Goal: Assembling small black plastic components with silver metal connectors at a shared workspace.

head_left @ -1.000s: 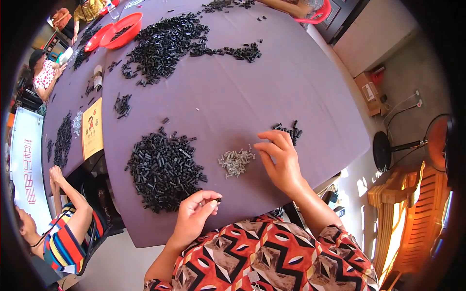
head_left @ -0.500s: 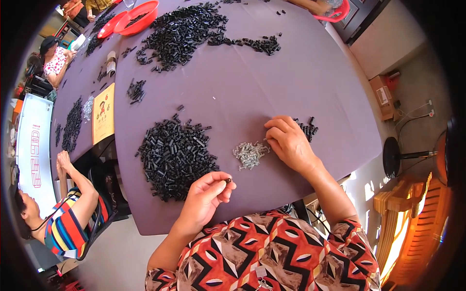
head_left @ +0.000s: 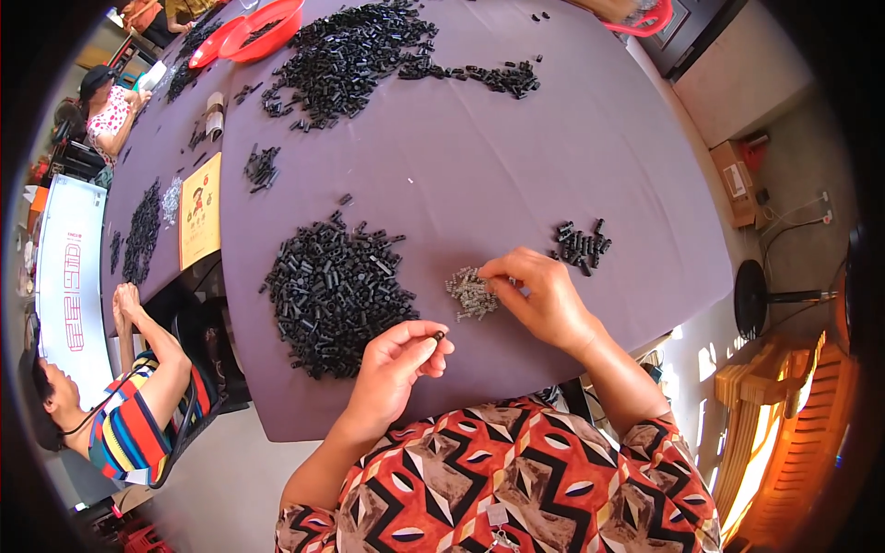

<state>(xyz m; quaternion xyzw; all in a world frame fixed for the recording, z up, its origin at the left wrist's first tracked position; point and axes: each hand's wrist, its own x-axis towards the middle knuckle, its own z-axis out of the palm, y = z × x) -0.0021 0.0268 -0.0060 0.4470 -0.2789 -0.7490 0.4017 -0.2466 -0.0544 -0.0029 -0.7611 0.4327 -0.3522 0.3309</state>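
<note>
Between thumb and fingertips my left hand [head_left: 391, 369] pinches a small black tube [head_left: 439, 335], its round end showing, just off the near right side of a heaped pile of black tubes [head_left: 334, 300]. My right hand [head_left: 544, 300] reaches over a small heap of silvery springs [head_left: 467, 295], thumb and index finger closed together at its right side. Whether a spring is between those fingertips is too small to make out. Beyond my right hand lies a small cluster of black tubes [head_left: 583, 245].
Purple-grey cloth covers the table [head_left: 461, 175]. More black tubes [head_left: 350, 60] and red basins [head_left: 263, 37] are at the far side. A yellow booklet [head_left: 200, 212] lies left. Another person [head_left: 138, 405] sits at the left; a fan [head_left: 751, 297] stands right.
My right hand has moved left and nearer, from beside the small tube cluster to the springs, uncovering the cluster. The left hand keeps its pinch on the tube, almost in place.
</note>
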